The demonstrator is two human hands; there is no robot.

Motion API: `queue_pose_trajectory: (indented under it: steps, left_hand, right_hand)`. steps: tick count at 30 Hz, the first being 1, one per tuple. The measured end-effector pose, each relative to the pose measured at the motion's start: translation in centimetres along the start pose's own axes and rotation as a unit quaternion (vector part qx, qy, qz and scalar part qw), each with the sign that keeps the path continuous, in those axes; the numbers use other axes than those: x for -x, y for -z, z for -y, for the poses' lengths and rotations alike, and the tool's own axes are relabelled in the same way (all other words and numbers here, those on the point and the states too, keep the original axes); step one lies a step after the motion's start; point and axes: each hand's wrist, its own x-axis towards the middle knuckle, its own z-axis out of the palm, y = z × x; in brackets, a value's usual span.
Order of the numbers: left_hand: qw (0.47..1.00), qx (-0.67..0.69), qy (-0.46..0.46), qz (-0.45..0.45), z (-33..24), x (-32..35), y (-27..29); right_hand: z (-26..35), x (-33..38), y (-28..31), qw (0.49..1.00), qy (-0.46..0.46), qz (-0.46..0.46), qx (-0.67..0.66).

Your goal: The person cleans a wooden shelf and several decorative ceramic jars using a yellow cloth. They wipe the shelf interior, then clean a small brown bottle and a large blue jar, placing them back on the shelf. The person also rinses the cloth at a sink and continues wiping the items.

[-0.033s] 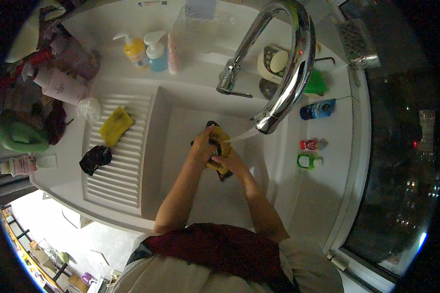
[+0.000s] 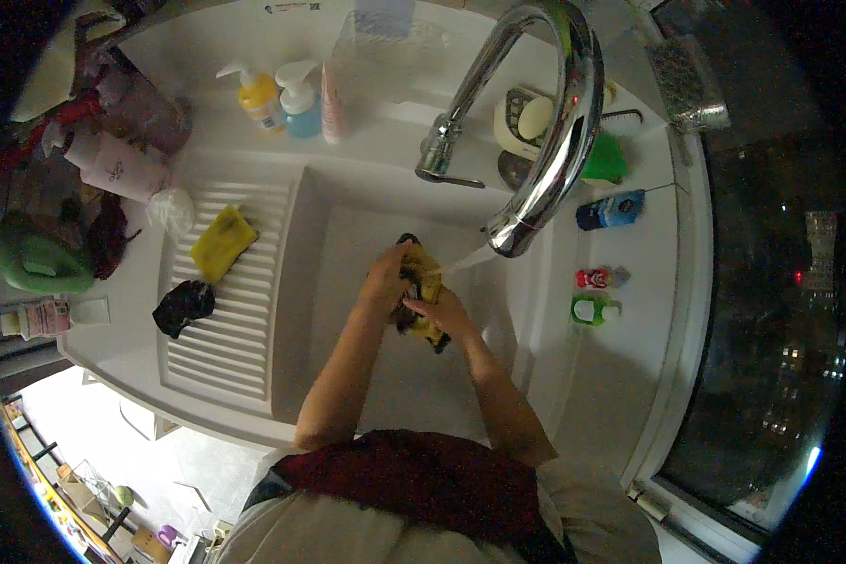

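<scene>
In the head view, both bare hands meet over the middle of a white sink basin (image 2: 385, 395), gripping a soft yellow-and-black item (image 2: 424, 263) between them. The left hand (image 2: 383, 279) lies along its left side, the fingers curled in against it; the right hand (image 2: 447, 313) holds it from the near right side, its thumb pointing left across it. Both sets of fingers are closed on the item, though the exact position of those underneath cannot be told. A dark end of the item shows beyond the left hand, and another dark end hangs out on the near side. From the chrome faucet (image 2: 587, 122), a stream of water (image 2: 470, 262) runs leftward onto the item. Left of the basin, on the ribbed draining board (image 2: 235, 352), lie a yellow sponge (image 2: 224, 242) with dark smudges and, nearer, a crumpled black bundle (image 2: 184, 308). On the far ledge, a yellow pump bottle (image 2: 258, 100), a blue pump bottle (image 2: 302, 117) and a pink tube (image 2: 333, 111) stand side by side. Along the right ledge are a blue pouch (image 2: 611, 211), a small red bottle (image 2: 592, 278) and, just nearer, a small green bottle (image 2: 587, 311).
</scene>
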Motion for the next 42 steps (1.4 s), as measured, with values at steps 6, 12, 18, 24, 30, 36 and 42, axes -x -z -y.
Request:
queue_pose_trajectory:
  steps: [6,12,18,24,30,36,42]
  left_hand:
    - [0.985,-0.113,0.064,-0.110,2.2,-0.9,4.2]
    - [0.952,0.155,0.219,-0.147,-0.8,3.5,0.2]
    - [0.929,0.361,0.061,-0.047,5.0,1.1,1.5]
    - [0.925,0.248,0.247,-0.146,-0.7,3.1,-3.5]
    - [0.947,0.226,0.209,-0.088,-1.7,3.4,-2.7]
    - [0.925,0.336,0.146,-0.104,1.0,2.2,-1.9]
    - [0.954,0.244,0.079,-0.158,-0.4,3.5,-0.8]
  right_hand:
    - [2.8,0.4,1.8,0.955,0.043,-0.036,0.291]
    - [2.3,0.7,-0.8,0.964,0.057,-0.009,-0.259]
    - [7.7,7.2,-5.4,0.943,0.296,-0.125,0.088]
    - [5.8,0.4,-2.3,0.907,-0.036,-0.285,0.309]
    - [0.2,-0.5,2.0,0.983,0.125,-0.137,0.016]
    - [6.7,4.0,2.1,0.995,0.009,0.072,-0.071]
    - [1.0,0.2,3.4,0.994,-0.005,0.101,0.036]
